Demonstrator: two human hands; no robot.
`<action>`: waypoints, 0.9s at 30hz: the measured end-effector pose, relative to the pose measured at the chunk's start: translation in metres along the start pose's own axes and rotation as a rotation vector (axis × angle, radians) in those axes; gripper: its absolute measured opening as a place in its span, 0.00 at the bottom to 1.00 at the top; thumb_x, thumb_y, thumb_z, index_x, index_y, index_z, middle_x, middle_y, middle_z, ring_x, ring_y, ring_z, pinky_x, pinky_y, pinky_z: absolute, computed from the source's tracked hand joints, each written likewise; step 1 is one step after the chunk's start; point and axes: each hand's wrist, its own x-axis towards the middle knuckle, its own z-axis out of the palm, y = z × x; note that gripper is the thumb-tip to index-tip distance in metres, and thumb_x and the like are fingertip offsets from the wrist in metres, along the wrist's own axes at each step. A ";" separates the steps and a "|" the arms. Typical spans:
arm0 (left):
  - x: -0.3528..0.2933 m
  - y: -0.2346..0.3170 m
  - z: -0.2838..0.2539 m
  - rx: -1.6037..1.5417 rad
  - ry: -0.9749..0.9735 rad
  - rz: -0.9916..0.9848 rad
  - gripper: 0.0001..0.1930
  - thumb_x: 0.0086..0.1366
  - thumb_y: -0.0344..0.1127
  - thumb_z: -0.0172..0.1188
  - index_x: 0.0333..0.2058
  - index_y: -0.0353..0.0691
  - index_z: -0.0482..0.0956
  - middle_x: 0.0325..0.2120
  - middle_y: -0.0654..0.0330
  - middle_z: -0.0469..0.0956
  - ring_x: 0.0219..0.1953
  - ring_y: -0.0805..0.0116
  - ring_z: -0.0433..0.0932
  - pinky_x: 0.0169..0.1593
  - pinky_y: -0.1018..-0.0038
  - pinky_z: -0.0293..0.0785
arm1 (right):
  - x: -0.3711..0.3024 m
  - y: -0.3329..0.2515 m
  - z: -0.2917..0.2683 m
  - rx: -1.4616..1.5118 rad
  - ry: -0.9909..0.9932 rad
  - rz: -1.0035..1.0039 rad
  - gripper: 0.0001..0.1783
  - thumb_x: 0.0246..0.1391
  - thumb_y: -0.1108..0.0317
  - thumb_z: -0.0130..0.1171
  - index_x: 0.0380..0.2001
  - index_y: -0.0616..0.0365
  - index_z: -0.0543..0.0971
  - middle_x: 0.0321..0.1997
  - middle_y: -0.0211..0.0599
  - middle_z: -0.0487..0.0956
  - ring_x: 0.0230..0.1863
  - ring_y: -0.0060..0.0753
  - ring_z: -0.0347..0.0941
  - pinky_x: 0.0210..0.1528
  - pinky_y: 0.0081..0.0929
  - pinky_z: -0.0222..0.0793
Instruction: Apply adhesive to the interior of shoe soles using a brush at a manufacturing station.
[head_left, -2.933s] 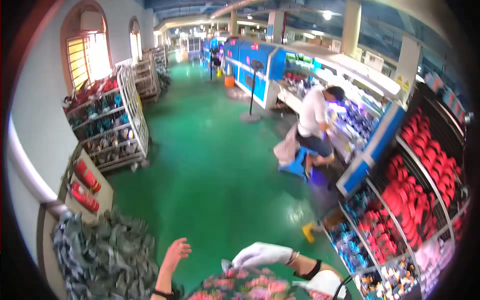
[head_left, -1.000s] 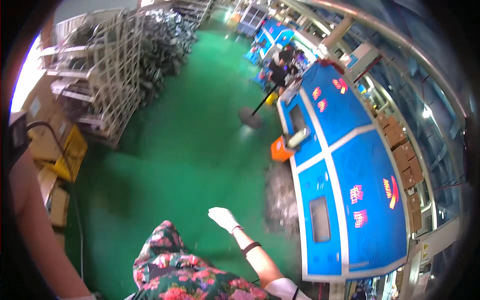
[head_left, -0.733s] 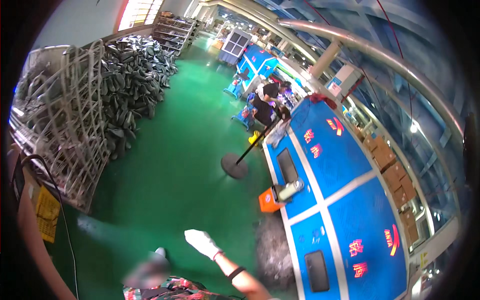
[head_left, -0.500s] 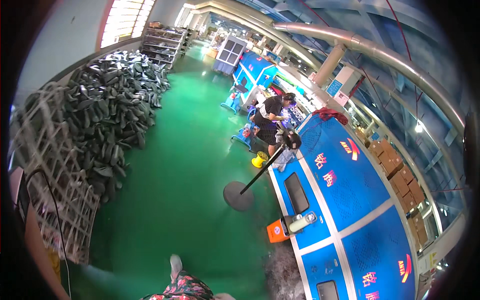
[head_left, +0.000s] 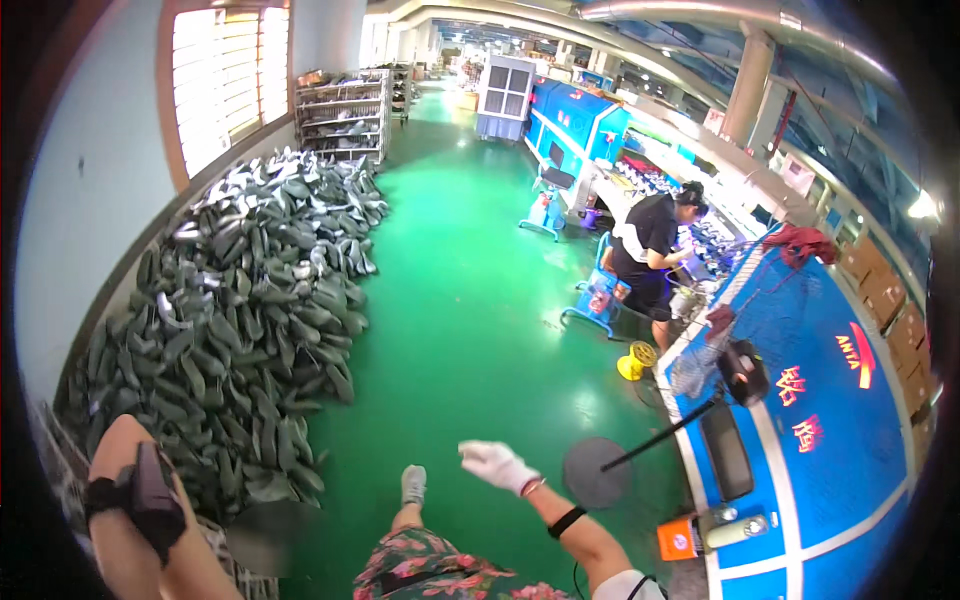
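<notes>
The heap of dark grey soles (head_left: 230,330) lies along the left wall (head_left: 100,200), beside the left forearm (head_left: 195,560); its loose edge could slide underfoot. The blue machine (head_left: 850,450) opposite bears red characters (head_left: 806,435) and an emblem (head_left: 862,355) (left uncopied). The standing fan's base (head_left: 592,475) might be tripped over. The white-gloved right hand (head_left: 497,466) is half-curled, its grip apparently empty; the left grip I cannot tell. The orange box (head_left: 667,533) carries a pale round mark (head_left: 683,543), too small to read.
</notes>
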 end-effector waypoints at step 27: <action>0.286 -1.292 0.074 -0.588 -0.272 -0.115 0.15 0.64 0.49 0.63 0.40 0.45 0.75 0.34 0.55 0.74 0.36 0.59 0.74 0.43 0.68 0.69 | 0.756 0.337 -0.879 -0.064 0.548 -0.604 0.40 0.41 0.59 0.77 0.53 0.71 0.72 0.45 0.46 0.80 0.40 0.34 0.76 0.42 0.31 0.73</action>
